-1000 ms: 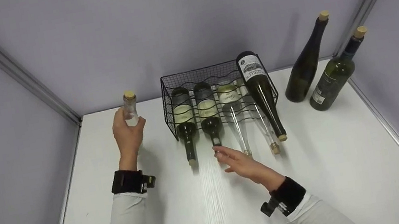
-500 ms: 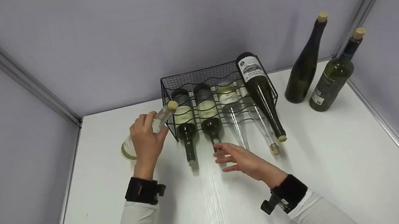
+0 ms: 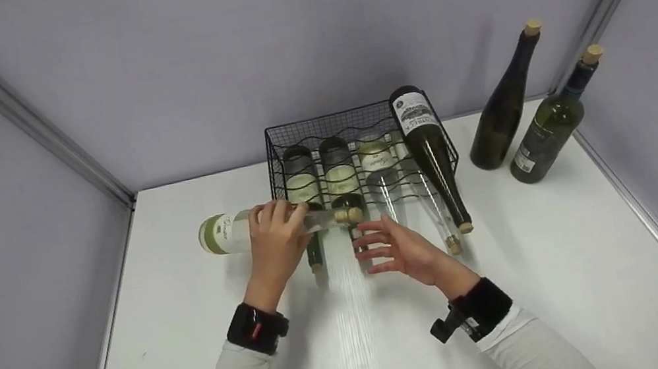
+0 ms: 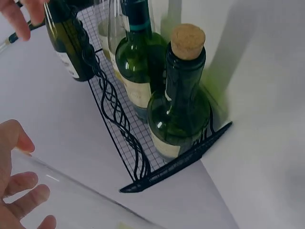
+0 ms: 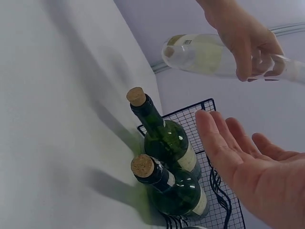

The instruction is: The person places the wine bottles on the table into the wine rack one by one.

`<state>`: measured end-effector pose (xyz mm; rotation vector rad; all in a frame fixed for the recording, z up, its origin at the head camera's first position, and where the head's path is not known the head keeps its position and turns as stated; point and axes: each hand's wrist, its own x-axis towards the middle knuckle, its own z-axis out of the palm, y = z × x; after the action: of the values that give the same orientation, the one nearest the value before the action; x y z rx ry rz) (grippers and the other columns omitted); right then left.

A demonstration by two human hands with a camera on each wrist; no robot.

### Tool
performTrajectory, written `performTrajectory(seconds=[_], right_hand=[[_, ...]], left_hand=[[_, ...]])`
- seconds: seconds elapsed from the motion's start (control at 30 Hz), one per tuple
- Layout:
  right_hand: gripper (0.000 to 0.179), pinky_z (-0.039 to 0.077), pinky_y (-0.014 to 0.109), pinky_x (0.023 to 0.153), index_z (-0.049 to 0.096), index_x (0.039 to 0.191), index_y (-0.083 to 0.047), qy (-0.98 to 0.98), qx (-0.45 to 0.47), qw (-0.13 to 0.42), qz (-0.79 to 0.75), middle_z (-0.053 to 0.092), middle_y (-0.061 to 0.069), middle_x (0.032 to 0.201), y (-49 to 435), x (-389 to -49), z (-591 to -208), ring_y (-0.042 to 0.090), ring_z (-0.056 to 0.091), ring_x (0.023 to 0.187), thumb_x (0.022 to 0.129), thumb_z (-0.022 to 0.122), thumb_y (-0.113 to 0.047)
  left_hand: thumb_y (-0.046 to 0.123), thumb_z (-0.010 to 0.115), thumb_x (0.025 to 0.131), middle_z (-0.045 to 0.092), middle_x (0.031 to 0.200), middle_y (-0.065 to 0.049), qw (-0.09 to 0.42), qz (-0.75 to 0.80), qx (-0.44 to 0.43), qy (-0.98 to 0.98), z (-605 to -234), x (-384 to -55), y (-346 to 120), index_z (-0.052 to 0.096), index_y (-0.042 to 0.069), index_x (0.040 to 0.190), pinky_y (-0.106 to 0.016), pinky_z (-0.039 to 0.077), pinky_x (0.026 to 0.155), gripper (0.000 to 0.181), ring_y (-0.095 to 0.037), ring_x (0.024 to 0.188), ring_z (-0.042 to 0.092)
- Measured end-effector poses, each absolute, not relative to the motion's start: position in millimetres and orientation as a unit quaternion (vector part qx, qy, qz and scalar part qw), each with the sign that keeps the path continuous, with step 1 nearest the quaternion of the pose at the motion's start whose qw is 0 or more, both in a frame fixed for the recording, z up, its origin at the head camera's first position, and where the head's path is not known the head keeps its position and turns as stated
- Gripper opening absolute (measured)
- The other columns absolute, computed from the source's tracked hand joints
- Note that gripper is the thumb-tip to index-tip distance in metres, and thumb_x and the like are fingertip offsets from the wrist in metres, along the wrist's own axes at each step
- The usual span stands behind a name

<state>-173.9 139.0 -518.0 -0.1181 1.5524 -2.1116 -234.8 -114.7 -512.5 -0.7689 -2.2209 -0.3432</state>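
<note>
My left hand [image 3: 277, 240] grips a clear glass bottle [image 3: 237, 232] with a green-and-white label around its shoulder and neck. The bottle lies level in the air, its corked end toward the right, crossing in front of the black wire rack [image 3: 330, 114]. My right hand [image 3: 403, 249] has its fingers spread, palm facing the cork [image 3: 349, 215], and holds nothing. In the right wrist view the clear bottle [image 5: 205, 55] hangs above the open right palm [image 5: 252, 167]. Two green bottles [image 4: 178, 109] and two clear ones lie in the rack, necks toward me.
A dark bottle [image 3: 424, 135] with a white label lies slanted on top of the rack's right end. Two corked bottles stand upright at the right: a dark slender one [image 3: 498, 116] and a green one [image 3: 551, 131]. Walls enclose the white table [image 3: 357, 353] at back and sides.
The left hand has moved right and tipped the clear bottle from upright to level, cork pointing right. My right hand has shifted slightly, its fingers spreading wider.
</note>
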Motion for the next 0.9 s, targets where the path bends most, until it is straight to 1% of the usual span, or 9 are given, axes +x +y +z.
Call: performTrajectory(seconds=[0.1,0.23,0.33,0.47,0.53,0.63,0.73,0.83,0.9], right_hand=[[0.074,0.048,0.050,0.096,0.026,0.150,0.003,0.566,-0.047,0.258,-0.781,0.044,0.028,0.141,139.5,-174.2,-514.6,0.041,0.050,0.125,0.104,0.027,-0.055],[0.074,0.048,0.052,0.095,0.029,0.149,0.005,0.561,-0.050,0.264,-0.783,0.047,0.027,0.139,139.9,-173.2,-510.1,0.040,0.053,0.122,0.104,0.025,-0.054],[0.073,0.048,0.053,0.094,0.032,0.147,0.007,0.558,-0.057,0.271,-0.782,0.050,0.027,0.137,140.1,-172.5,-507.5,0.041,0.057,0.118,0.105,0.023,-0.052],[0.078,0.051,0.050,0.091,0.031,0.146,0.010,0.559,-0.073,0.284,-0.775,0.052,0.029,0.134,139.3,-171.6,-504.2,0.040,0.060,0.113,0.104,0.028,-0.056],[0.080,0.054,0.045,0.086,0.031,0.146,0.012,0.568,-0.077,0.287,-0.768,0.052,0.029,0.131,137.9,-171.1,-502.8,0.037,0.064,0.107,0.103,0.031,-0.056],[0.075,0.058,0.032,0.069,0.036,0.144,0.011,0.601,-0.085,0.286,-0.741,0.054,0.027,0.127,135.4,-170.7,-502.4,0.027,0.069,0.090,0.105,0.032,-0.052],[0.065,0.050,0.022,0.050,0.045,0.142,0.006,0.650,-0.097,0.281,-0.699,0.060,0.019,0.113,131.4,-170.4,-502.8,0.016,0.064,0.069,0.106,0.033,-0.047],[0.053,0.035,0.019,0.040,0.063,0.121,0.000,0.694,-0.108,0.273,-0.657,0.060,0.007,0.089,126.2,-169.6,-505.2,0.009,0.049,0.053,0.105,0.039,-0.045],[0.046,0.027,0.019,0.037,0.064,0.111,-0.002,0.710,-0.114,0.270,-0.641,0.054,0.000,0.074,123.5,-168.5,-507.8,0.006,0.038,0.047,0.104,0.045,-0.043]], left_hand=[[0.009,0.088,0.065,0.060,0.094,-0.013,0.381,-0.113,-0.324,-0.858,-513.9,-229.7,-108.1,0.065,0.012,0.101,-0.056,0.044,0.086,0.043,-0.036,0.093,0.059],[0.006,0.080,0.072,0.064,0.095,-0.013,0.383,-0.075,-0.356,-0.849,-516.8,-222.9,-100.3,0.067,0.014,0.100,-0.057,0.045,0.088,0.032,-0.036,0.093,0.061],[0.005,0.077,0.075,0.064,0.099,-0.012,0.370,-0.047,-0.375,-0.849,-520.0,-218.8,-97.0,0.066,0.017,0.102,-0.058,0.044,0.092,0.031,-0.036,0.097,0.061],[0.003,0.072,0.077,0.063,0.103,-0.011,0.347,-0.026,-0.391,-0.852,-524.2,-216.0,-94.8,0.065,0.020,0.104,-0.059,0.041,0.097,0.033,-0.036,0.102,0.060],[0.002,0.071,0.078,0.063,0.103,-0.010,0.341,-0.023,-0.395,-0.853,-526.1,-215.5,-93.8,0.065,0.020,0.103,-0.059,0.039,0.098,0.032,-0.036,0.102,0.060],[0.001,0.070,0.077,0.064,0.103,-0.009,0.334,-0.018,-0.400,-0.853,-527.7,-214.9,-91.7,0.065,0.020,0.103,-0.058,0.038,0.100,0.032,-0.035,0.103,0.059],[0.001,0.075,0.075,0.064,0.104,-0.008,0.323,-0.009,-0.404,-0.856,-527.3,-213.2,-89.0,0.065,0.021,0.103,-0.057,0.038,0.100,0.036,-0.034,0.104,0.059],[0.005,0.080,0.072,0.064,0.106,-0.007,0.312,-0.005,-0.406,-0.859,-527.2,-211.5,-86.6,0.064,0.022,0.103,-0.057,0.038,0.101,0.039,-0.034,0.106,0.059],[0.006,0.082,0.071,0.064,0.107,-0.007,0.307,-0.003,-0.407,-0.860,-527.5,-210.8,-85.8,0.064,0.023,0.103,-0.057,0.037,0.101,0.040,-0.033,0.106,0.059]])
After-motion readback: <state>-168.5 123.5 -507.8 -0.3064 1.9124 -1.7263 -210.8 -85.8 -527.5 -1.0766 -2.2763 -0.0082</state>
